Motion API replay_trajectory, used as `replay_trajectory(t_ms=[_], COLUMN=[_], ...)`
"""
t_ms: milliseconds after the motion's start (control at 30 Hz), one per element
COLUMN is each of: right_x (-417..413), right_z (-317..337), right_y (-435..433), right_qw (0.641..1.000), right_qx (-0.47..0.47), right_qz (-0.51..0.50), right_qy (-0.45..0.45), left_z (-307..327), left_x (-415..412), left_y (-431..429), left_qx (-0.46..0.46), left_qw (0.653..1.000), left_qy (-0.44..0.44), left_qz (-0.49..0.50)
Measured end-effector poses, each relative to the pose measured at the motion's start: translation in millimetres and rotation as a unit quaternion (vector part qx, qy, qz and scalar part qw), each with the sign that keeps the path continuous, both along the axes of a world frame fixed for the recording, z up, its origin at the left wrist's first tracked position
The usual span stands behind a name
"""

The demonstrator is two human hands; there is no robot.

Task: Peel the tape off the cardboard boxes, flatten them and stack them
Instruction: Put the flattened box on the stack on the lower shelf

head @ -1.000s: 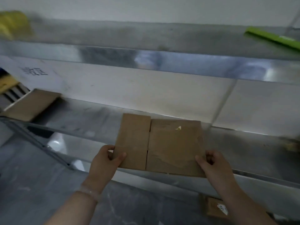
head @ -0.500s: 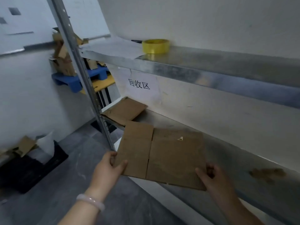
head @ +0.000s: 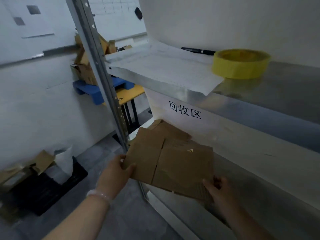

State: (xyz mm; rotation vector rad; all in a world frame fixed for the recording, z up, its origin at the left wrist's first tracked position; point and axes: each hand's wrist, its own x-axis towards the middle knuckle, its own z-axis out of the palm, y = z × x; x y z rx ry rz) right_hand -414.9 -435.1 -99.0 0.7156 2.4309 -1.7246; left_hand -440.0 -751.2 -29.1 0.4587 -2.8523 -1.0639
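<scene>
A metal shelving rack fills the right side of the view, its grey upright post rising from the floor at the rack's near left corner. The upper shelf carries a sheet of white paper, and on the bare metal at that sheet's right end sits a roll of yellow tape, with a black pen lying behind it against the wall. On the white panel below that shelf is a printed sign of three characters. The flattened cardboard box is held flat and slightly tilted over the front left part of the lower shelf, partly overlapping another flattened piece of cardboard that lies on that shelf toward the back left corner. The left hand grips the box at its near left corner, thumb on top and fingers underneath; a pale bracelet circles that wrist. The right hand is closed on the near right corner, thumb pressed on the top face. Left of the post, a black crate on the floor holds cardboard scraps and something white, and further back more boxes rest on a blue pallet.
</scene>
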Motion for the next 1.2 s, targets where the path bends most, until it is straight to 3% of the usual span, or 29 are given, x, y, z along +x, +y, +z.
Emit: replay_trajectory(t_ms=[367, 500, 667, 867, 967, 1067, 1200], right_x=[-89.4, -100.1, -97.6, -58.6, -17.7, 25.4, 84.1], right_z=[1.8, -0.3, -2.1, 11.1, 21.3, 32.6, 45.4], right_y=[-67.7, -85.8, -101.0, -105.3, -101.6, -91.7, -69.5], right_qw=[0.995, 0.988, 0.985, 0.972, 0.96, 0.933, 0.885], right_qx=[0.058, 0.114, 0.12, 0.164, 0.208, 0.308, 0.409], right_qz=[-0.053, -0.066, -0.041, -0.154, -0.187, -0.188, -0.222], right_qy=[-0.062, -0.078, -0.12, -0.063, -0.01, 0.006, 0.015], left_z=[-17.9, -36.5, -55.8, -51.3, -34.3, -26.6, -8.2], left_x=[-149.0, -172.9, -185.1, -190.9, -168.8, -143.9, -96.0], left_y=[-31.8, -32.7, -39.4, -20.4, 7.0, 49.1, 114.8], left_qx=[-0.118, -0.118, -0.206, -0.208, -0.237, -0.153, -0.172], left_qw=[0.985, 0.978, 0.944, 0.916, 0.861, 0.783, 0.7], left_qy=[-0.058, -0.088, -0.127, -0.087, 0.039, 0.152, 0.221], left_qz=[-0.114, -0.149, -0.226, -0.331, -0.449, -0.584, -0.657])
